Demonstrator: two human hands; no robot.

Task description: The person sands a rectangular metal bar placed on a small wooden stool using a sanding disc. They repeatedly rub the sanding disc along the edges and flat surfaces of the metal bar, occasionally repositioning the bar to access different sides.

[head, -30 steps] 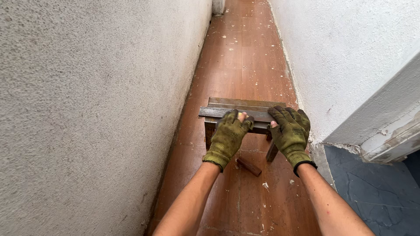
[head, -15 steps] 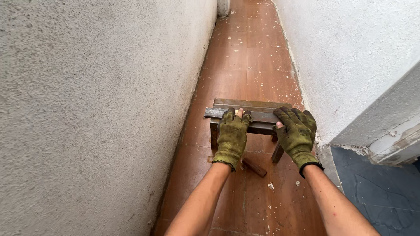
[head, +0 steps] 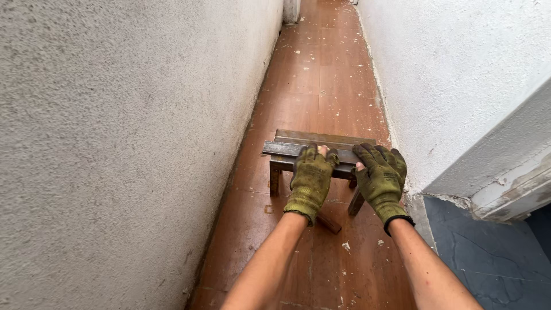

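Left hand (head: pixel 311 178) and right hand (head: pixel 381 175), both in green gloves, clamped on near edge of small wooden stool (head: pixel 298 144); stool stands on brown floor (head: pixel 313 86), between two white walls.

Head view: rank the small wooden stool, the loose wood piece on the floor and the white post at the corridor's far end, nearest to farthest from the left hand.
1. Wooden stool: under the left hand, gripped.
2. Loose wood piece: on the floor by the wrist.
3. White post: far end, left wall.

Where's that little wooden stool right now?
In the head view the wooden stool stands on the brown floor of a narrow passage between two white walls, just right of centre, with the left hand and right hand on its near edge.
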